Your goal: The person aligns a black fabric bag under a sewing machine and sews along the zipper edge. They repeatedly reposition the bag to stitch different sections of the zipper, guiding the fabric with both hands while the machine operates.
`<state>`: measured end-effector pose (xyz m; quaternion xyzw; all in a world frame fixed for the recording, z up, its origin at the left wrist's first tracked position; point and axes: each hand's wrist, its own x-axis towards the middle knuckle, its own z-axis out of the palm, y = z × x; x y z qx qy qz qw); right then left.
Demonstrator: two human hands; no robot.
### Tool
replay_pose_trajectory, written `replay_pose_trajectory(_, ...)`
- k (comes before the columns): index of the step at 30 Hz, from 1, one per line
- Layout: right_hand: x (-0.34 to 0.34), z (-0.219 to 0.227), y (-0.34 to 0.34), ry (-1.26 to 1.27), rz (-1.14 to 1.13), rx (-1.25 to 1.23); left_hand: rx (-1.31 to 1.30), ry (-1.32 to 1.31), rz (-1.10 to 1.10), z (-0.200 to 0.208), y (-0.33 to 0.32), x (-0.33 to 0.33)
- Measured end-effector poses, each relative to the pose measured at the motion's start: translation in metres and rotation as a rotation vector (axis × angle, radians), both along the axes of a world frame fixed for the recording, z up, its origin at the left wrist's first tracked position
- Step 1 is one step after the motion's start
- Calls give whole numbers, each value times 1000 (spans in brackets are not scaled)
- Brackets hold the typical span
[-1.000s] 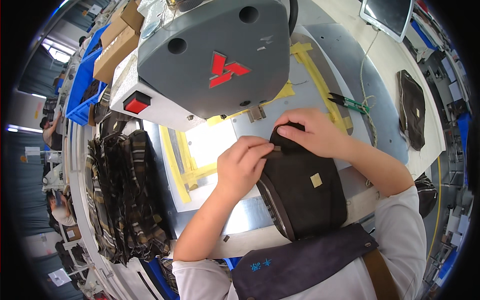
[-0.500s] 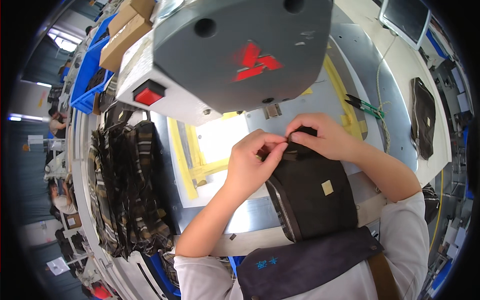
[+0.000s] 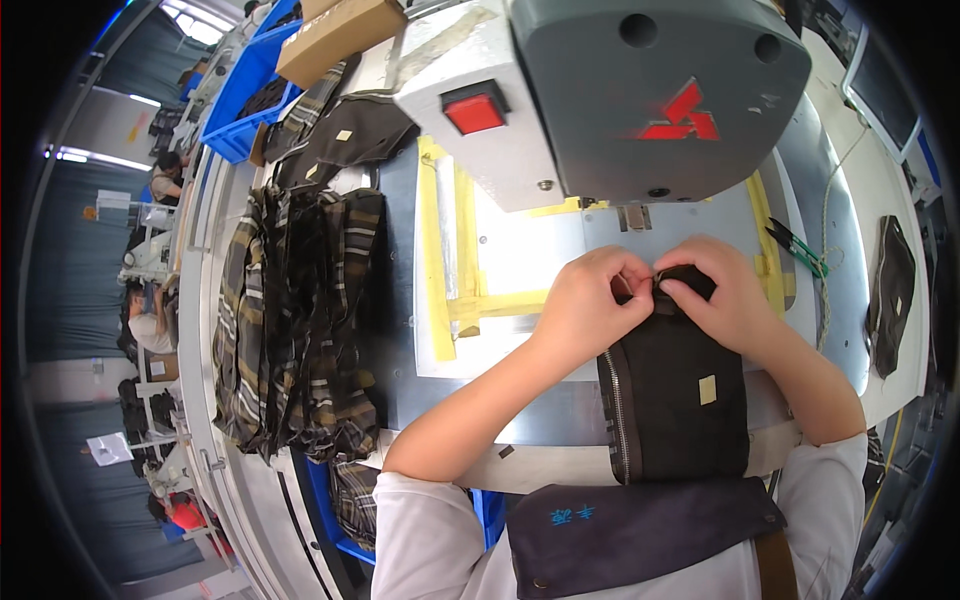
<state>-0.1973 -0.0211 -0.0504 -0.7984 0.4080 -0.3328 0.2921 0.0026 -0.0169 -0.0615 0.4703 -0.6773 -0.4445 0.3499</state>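
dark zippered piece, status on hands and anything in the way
Left hand and right hand pinching dark zippered piece at far end. Zipper along left side. Gray machine head beyond hands, nothing seen blocking.

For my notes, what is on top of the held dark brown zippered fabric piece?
On the fabric piece sits a small pale yellow rectangular patch; parts under the left hand and right hand are hidden.

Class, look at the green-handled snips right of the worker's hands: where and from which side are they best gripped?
Grip the snips by their green handles, probably from the picture's lower right with the right hand: the handles point that way, while the dark blades point up and left. Mind the cord close by.
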Motion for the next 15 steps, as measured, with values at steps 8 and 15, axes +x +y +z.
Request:
replay_pose_trajectory(8, 1, 1, -8, 143, 115, -656, 238, 167, -23, -4, -6, 2)
replay_pose_trajectory(15, 2, 5, 2, 241, 93, -444, 249, 177, -73, -5, -7, 5)
